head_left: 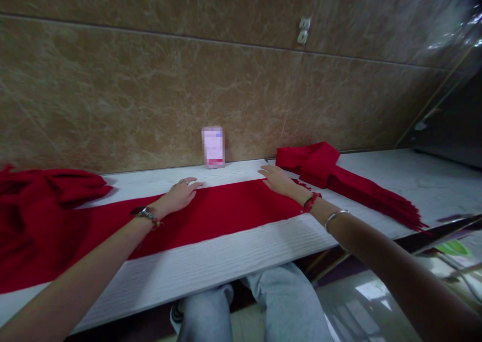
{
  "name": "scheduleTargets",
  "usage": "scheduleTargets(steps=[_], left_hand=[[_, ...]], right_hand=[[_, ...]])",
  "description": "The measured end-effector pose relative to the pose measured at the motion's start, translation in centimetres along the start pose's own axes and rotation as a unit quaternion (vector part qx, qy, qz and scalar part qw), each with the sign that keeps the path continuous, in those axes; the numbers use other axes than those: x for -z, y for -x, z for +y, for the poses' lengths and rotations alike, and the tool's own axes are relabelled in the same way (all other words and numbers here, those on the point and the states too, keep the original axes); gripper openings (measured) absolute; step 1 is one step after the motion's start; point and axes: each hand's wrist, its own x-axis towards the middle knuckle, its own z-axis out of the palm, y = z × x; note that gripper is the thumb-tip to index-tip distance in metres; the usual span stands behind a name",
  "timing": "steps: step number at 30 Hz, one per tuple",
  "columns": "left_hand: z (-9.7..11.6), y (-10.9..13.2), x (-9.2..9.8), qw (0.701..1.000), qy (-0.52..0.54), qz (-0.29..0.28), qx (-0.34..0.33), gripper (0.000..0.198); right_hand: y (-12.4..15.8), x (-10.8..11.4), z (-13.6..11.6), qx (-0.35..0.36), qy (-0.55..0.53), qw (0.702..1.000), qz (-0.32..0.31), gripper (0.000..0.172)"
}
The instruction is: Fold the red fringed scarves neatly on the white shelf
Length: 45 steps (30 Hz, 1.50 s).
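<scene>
A long red scarf (226, 211) lies spread flat along the white table (211, 261). My left hand (181, 193) rests palm down on its far edge, fingers stretched out, a watch on the wrist. My right hand (276, 179) lies flat on the scarf's far right end, fingers apart, with a red string and a silver bangle on the wrist. Neither hand holds anything. The scarf's left part runs into a bunched heap of red cloth (33, 206).
A folded red scarf with tassels (339, 179) lies at the right on the table. A small blurred card (213, 147) stands against the brown marble wall (150, 91). My knees in grey trousers (274, 302) show under the table edge. A glossy floor lies at lower right.
</scene>
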Motion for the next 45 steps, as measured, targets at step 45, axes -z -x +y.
scheduleTargets(steps=[45], left_hand=[[8.2, -3.4, 0.2, 0.986, 0.099, -0.011, -0.131, 0.046]], right_hand=[[12.8, 1.6, -5.6, 0.097, -0.128, 0.987, -0.018, 0.043]])
